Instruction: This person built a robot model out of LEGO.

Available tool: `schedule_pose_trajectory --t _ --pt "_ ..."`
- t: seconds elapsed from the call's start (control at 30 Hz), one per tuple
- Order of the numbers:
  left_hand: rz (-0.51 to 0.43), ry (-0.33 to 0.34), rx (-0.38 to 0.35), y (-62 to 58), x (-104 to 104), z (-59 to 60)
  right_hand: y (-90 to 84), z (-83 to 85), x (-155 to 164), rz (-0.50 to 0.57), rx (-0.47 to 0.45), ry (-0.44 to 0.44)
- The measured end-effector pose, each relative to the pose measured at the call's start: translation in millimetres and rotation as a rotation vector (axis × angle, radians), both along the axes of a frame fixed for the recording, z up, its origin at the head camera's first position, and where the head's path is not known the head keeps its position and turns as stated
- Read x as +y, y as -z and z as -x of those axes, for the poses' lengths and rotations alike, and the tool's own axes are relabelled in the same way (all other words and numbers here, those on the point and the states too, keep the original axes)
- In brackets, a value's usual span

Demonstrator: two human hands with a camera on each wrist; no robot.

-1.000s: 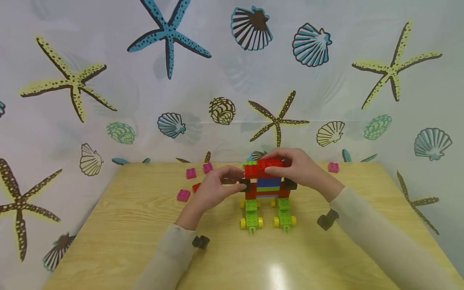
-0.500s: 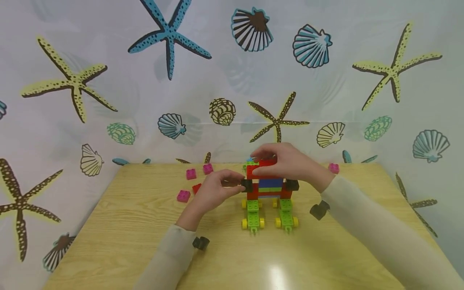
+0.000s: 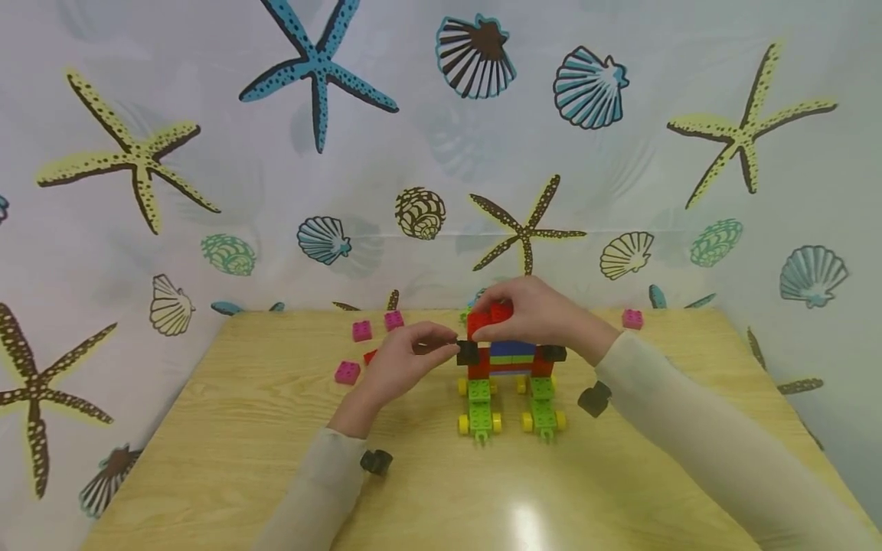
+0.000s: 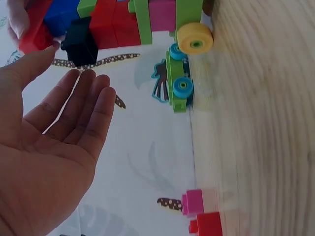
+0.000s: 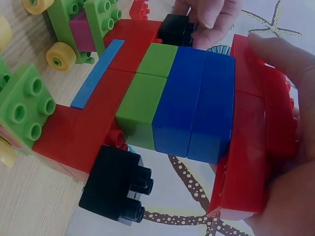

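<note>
A toy building-brick figure stands on two green wheeled bases (image 3: 480, 417) with yellow wheels. Its body stacks red, green and blue bricks (image 5: 192, 103), with a black brick sticking out on each side. My right hand (image 3: 534, 312) grips the red bricks (image 5: 246, 157) on top, thumb on one side and fingers partly hidden behind. My left hand (image 3: 411, 356) is held beside the left black brick (image 4: 81, 43), palm up and fingers nearly straight in the left wrist view. Whether its thumb touches the figure is hard to tell.
Left on the wooden table (image 3: 262, 428) lie several pink bricks (image 3: 347, 373) and a red brick (image 3: 370, 357). Another pink brick (image 3: 632, 318) is at the back right. Behind the figure stands a green wheeled base (image 4: 176, 83) with blue wheels. A patterned cloth (image 3: 427, 153) hangs behind the table.
My right hand has shifted left along the red top bricks and now covers more of them. My left hand has drawn back slightly to the left. The figure stays about where it was.
</note>
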State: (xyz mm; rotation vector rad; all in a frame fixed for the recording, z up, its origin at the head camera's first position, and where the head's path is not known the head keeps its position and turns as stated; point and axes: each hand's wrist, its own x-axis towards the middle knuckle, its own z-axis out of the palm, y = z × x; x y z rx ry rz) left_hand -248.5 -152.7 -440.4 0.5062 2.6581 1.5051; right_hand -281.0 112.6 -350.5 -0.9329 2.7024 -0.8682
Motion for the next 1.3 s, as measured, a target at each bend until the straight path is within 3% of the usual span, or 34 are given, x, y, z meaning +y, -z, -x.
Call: schedule_pose_trajectory --t 0.17,0.33,0.57,0.7,0.93,1.3 --pt "0.044 -0.034 0.034 6.6 -24.7 4.9 0.3 -1.2 0.8 -0.011 0.003 0.008" --pt "0.102 -0.08 0.055 13.3 -62.0 7.4 0.7 -2.0 2.8 -0.007 -0.002 0.009" --pt "0.194 -0.198 0.002 25.6 -114.0 6.2 1.7 -2.1 4.2 -0.011 0.014 0.007" --pt "0.26 -0.216 -0.014 31.1 -134.6 5.4 1.5 -1.7 4.0 -0.012 0.013 0.007" --pt "0.351 -0.202 -0.157 32.8 -151.2 4.4 2.5 -1.5 2.3 -0.016 0.019 0.004" --pt "0.395 -0.141 -0.207 38.4 -151.6 4.4 2.9 -4.2 2.6 -0.013 0.017 0.005"
